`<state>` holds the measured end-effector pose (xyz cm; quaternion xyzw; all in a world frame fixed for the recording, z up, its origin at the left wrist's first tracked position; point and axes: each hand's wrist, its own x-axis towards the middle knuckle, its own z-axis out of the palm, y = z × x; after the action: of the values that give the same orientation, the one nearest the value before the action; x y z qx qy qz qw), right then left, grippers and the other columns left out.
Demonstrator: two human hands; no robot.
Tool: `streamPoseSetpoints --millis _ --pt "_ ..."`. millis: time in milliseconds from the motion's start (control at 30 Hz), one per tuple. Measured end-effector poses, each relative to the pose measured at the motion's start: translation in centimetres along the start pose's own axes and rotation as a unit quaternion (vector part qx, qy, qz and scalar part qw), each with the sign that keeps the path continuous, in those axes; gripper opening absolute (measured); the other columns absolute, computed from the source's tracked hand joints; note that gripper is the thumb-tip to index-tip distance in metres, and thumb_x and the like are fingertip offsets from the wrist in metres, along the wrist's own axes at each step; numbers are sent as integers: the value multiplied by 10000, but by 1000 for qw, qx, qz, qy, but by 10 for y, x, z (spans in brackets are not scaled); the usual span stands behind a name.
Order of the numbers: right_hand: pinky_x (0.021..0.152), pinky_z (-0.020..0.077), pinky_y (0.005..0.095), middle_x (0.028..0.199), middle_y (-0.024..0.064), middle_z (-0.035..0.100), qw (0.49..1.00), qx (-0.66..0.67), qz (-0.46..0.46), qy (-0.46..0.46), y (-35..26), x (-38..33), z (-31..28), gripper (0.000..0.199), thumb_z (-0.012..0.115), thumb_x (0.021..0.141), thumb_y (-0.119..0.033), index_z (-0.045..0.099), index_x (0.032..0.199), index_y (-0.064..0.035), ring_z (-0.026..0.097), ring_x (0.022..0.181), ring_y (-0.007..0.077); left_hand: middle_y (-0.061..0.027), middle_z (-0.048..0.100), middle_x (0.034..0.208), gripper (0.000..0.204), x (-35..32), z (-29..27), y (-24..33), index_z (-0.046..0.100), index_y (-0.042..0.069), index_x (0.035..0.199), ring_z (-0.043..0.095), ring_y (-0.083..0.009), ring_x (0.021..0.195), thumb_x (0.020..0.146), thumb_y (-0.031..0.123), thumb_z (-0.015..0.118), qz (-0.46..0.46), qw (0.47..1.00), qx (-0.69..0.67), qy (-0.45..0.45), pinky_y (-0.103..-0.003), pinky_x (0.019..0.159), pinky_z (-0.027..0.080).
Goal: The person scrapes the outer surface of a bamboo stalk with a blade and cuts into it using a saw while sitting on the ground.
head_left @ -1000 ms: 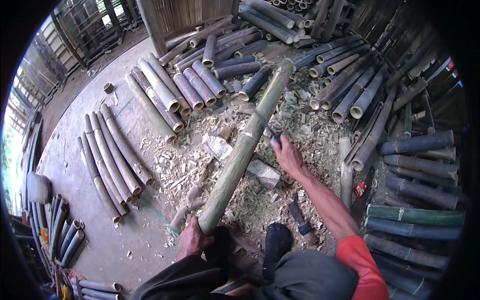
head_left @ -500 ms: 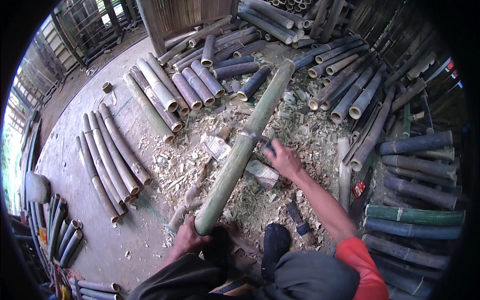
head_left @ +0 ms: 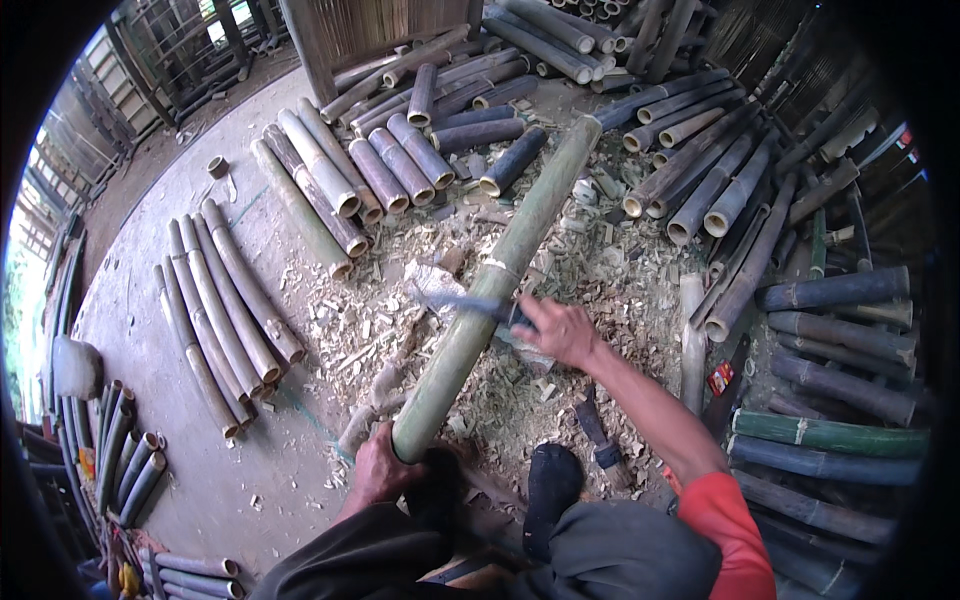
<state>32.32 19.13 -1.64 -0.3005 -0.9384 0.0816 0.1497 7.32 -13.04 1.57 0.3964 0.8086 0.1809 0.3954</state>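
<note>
A thick green bamboo pole (head_left: 500, 270) slants away from me, its near end low by my legs and its far end up to the right. My left hand (head_left: 382, 468) is closed round that near end. In my right hand (head_left: 562, 333) is the dark handle of a knife, gripped just right of the pole. The knife's blade (head_left: 465, 302) lies across the pole a little below its pale joint ring; motion blurs it somewhat. Wood chips (head_left: 370, 335) are spread under and around the pole. Near my right foot rests a dark tool with a bound handle (head_left: 597, 432).
Cut bamboo lengths (head_left: 225, 310) lie in a row on the floor at left. More bamboo pieces (head_left: 400, 165) are ranged beyond the chips, with stacks (head_left: 840, 440) along the right. A branched piece of wood (head_left: 375, 395) sits beside the pole's near end. Small red packet (head_left: 720, 377) at right.
My right hand has shifted slightly down and left, and the knife blade now crosses the pole below the joint. My left hand keeps its hold on the near end.
</note>
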Motion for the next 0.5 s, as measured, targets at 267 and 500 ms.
streamPoseSetpoints --millis 267,500 --pt "406 494 374 722 90 651 994 51 38 -92 2 2 -1 403 477 1117 -508 513 1107 -107 620 527 186 -261 743 1128 834 17 -5 -33 628 1 1326 721 -419 1106 631 332 949 56 996 -33 -61 -498 975 555" --pt "364 427 313 677 57 606 983 94 111 -113 12 -2 2 501 419 1121 -565 550 1152 -82 592 510 182 -202 629 1282 943 -5 19 -8 501 24 1437 586 -397 1277 667 362 926 39 985 136 100 -481 1034 503"
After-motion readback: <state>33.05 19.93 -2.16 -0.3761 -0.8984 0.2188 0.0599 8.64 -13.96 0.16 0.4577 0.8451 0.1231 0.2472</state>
